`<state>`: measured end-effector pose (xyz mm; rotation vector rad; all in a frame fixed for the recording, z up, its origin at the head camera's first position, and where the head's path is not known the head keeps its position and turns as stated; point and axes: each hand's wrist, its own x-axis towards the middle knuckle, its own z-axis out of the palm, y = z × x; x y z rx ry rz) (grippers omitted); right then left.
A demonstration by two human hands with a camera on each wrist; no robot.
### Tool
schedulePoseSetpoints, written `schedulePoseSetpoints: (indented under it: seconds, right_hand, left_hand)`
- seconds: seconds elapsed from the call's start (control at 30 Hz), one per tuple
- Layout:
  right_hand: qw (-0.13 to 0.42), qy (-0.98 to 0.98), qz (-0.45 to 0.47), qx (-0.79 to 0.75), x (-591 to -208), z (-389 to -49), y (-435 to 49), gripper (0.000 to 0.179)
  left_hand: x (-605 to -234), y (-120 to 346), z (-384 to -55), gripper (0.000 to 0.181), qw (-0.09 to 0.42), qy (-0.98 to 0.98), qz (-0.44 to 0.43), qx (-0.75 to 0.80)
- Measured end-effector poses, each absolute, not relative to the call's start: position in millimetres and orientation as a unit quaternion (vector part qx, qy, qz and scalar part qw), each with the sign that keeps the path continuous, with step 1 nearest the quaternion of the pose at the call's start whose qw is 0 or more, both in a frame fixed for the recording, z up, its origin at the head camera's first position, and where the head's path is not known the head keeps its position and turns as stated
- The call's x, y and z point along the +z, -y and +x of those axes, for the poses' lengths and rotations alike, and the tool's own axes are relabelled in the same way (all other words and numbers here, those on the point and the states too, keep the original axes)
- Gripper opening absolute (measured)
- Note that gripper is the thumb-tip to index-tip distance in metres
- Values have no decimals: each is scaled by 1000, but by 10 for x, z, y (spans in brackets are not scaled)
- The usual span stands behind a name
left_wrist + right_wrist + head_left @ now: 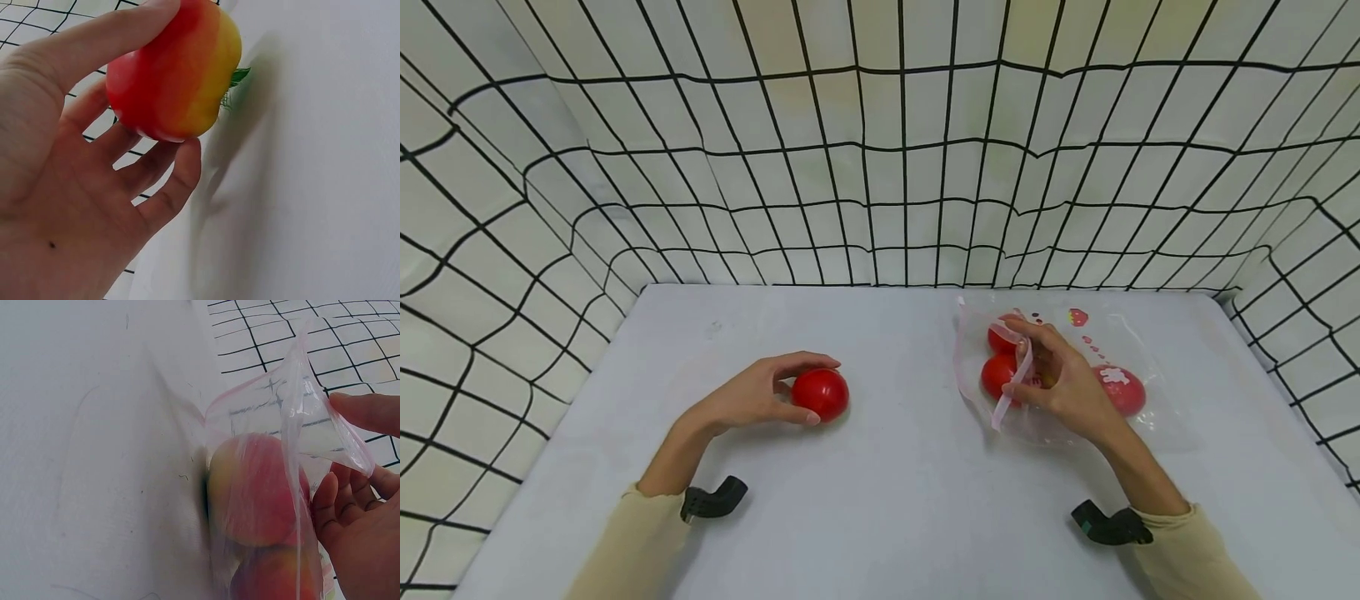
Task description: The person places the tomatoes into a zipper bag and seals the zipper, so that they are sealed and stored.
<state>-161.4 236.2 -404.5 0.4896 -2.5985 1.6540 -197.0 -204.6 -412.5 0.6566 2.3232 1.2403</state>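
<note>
My left hand [748, 398] holds a shiny red apple-like fruit [822, 394] between thumb and fingers, low over the table. The left wrist view shows the fruit's yellow side [215, 75] and a green leaf [239, 76] towards the table. On the right lies a clear plastic bag [1157, 425] with a pink edge and red prints. My right hand [1071, 392] grips the bag's raised opening edge [1002, 410]. Red-and-yellow fruits [253, 490] are inside the bag, two of them near its opening. Part of the bag is hidden under my right hand.
The white table [880, 500] lies under everything. Black wire-like netting [902, 150] rises behind it and along both sides. A black wrist device [715, 498] is on my left sleeve, and another wrist device [1111, 523] on my right.
</note>
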Motion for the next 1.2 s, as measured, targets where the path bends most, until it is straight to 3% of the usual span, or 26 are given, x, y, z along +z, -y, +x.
schedulePoseSetpoints:
  seconds: [0.87,1.2]
  right_hand:
    - [13,833,161,529,-4046,-1614,-2357,89]
    - [11,831,160,532,-4042,-1614,-2365,88]
  left_hand:
    - [-4250,1492,-2104,67,83,-848,196,485]
    - [-4289,1307,-2092,67,70,-839,177,510]
